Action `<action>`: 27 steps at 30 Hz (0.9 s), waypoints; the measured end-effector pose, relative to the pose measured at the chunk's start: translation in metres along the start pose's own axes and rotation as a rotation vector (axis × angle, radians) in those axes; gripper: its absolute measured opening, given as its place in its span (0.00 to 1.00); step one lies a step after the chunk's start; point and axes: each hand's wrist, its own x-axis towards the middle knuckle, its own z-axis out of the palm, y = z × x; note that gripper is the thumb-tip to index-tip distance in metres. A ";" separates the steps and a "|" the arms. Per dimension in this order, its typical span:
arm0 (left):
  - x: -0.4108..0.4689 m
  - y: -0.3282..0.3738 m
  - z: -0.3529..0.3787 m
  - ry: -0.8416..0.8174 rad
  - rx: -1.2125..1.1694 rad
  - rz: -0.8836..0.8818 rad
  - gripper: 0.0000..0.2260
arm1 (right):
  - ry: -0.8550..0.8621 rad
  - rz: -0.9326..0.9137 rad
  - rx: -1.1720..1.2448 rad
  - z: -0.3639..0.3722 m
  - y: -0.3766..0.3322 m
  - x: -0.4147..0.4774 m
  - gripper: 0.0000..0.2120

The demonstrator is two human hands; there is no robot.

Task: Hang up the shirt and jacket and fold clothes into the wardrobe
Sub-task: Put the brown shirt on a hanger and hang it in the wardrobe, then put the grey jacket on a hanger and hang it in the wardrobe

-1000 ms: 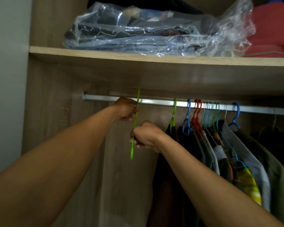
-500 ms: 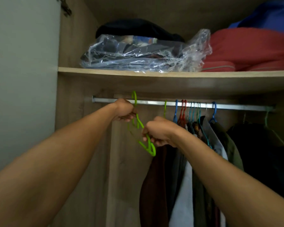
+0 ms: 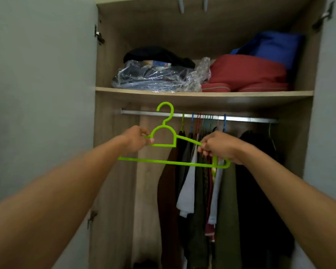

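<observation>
An empty lime-green plastic hanger [image 3: 164, 144] is held flat-on in front of the open wardrobe, its hook up and off the metal rail [image 3: 241, 119]. My left hand [image 3: 137, 139] grips its left shoulder near the neck. My right hand [image 3: 219, 147] grips its right shoulder near the end. Behind them, several garments [image 3: 198, 191] hang on coloured hangers along the rail. No shirt or jacket is in either hand.
The upper shelf [image 3: 202, 93] carries a clear plastic bag of clothes [image 3: 153, 77], a black bundle, red bedding [image 3: 246, 74] and a blue item. Grey wardrobe doors [image 3: 37, 94] stand open on both sides. The rail's left stretch is bare.
The green hanger has come off the rail and turned from edge-on to face me, held wide between both hands. My view has pulled back from the wardrobe.
</observation>
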 end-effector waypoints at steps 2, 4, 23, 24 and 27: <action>-0.032 0.005 -0.014 -0.043 -0.015 0.032 0.06 | -0.020 -0.009 -0.023 -0.008 0.002 -0.019 0.14; -0.066 0.010 -0.034 -0.029 0.008 0.039 0.06 | -0.024 -0.035 -0.018 -0.008 0.000 -0.037 0.14; -0.398 -0.017 -0.256 0.192 0.157 -0.324 0.07 | -0.212 -0.479 0.039 0.137 -0.211 -0.176 0.11; -0.415 -0.021 -0.267 0.216 0.150 -0.341 0.06 | -0.223 -0.514 0.049 0.148 -0.225 -0.184 0.11; -0.468 -0.035 -0.302 0.292 0.169 -0.420 0.06 | -0.314 -0.594 0.093 0.182 -0.268 -0.207 0.12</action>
